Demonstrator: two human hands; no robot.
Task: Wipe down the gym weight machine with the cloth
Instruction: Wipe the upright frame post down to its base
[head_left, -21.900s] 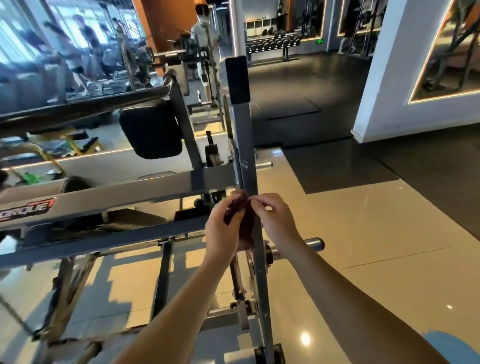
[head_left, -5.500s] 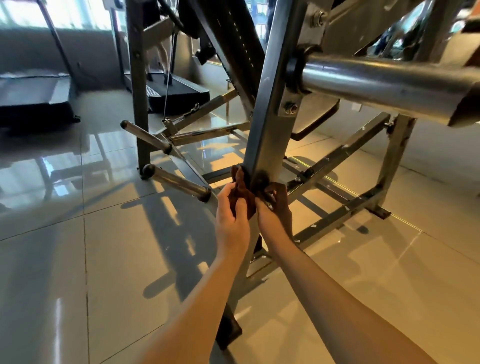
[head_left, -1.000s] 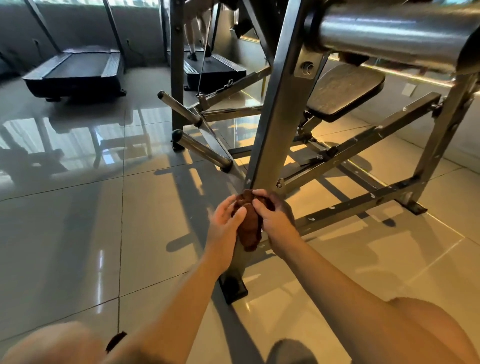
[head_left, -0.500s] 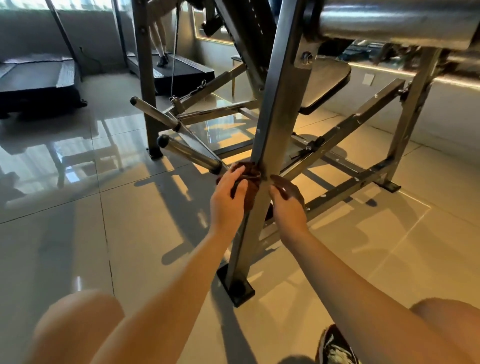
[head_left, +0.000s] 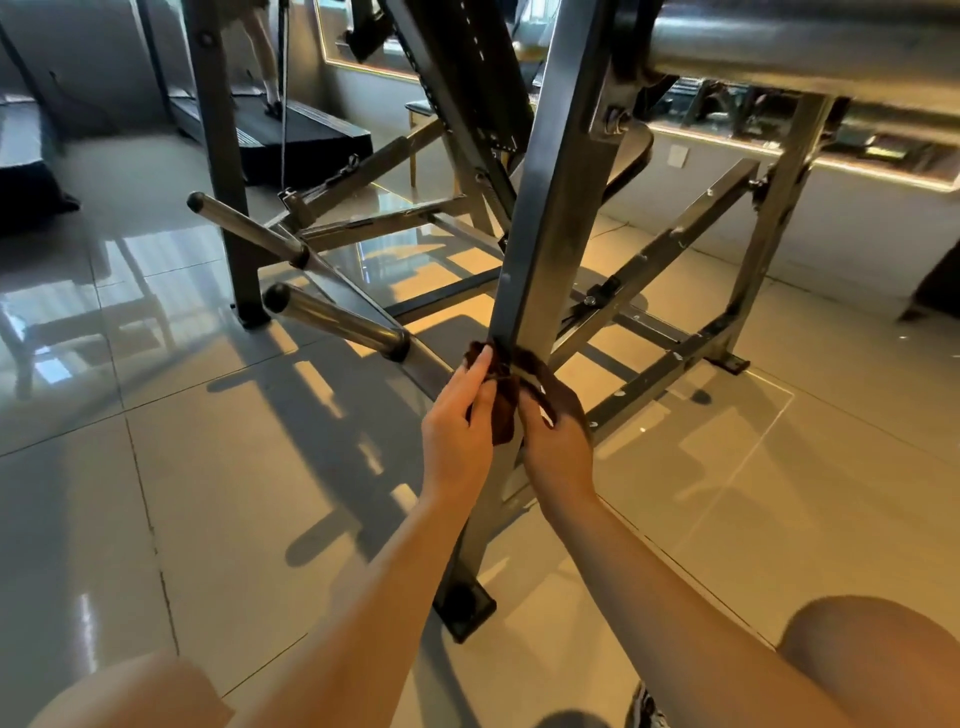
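Head view, starting at the left: what stands there?

Two round chrome weight pegs (head_left: 332, 325) with black end caps, angled up over the glossy beige tiled floor (head_left: 156, 467). Bare tile lies between them and the left hand (head_left: 457, 436).

And the hands?

The left fingers (head_left: 482, 371) curl onto a crumpled dark brown cloth (head_left: 506, 410), which wraps the lower part of the weight machine's square grey steel post (head_left: 550, 218). The right hand (head_left: 558, 441) grips the cloth's other side, its fingers curled round the post's far edge.

Any room on the right?

It is tight: a diagonal steel brace (head_left: 660, 366) with small holes runs off just beside the right hand. Below both hands the post ends in a flat black foot plate (head_left: 465, 608).
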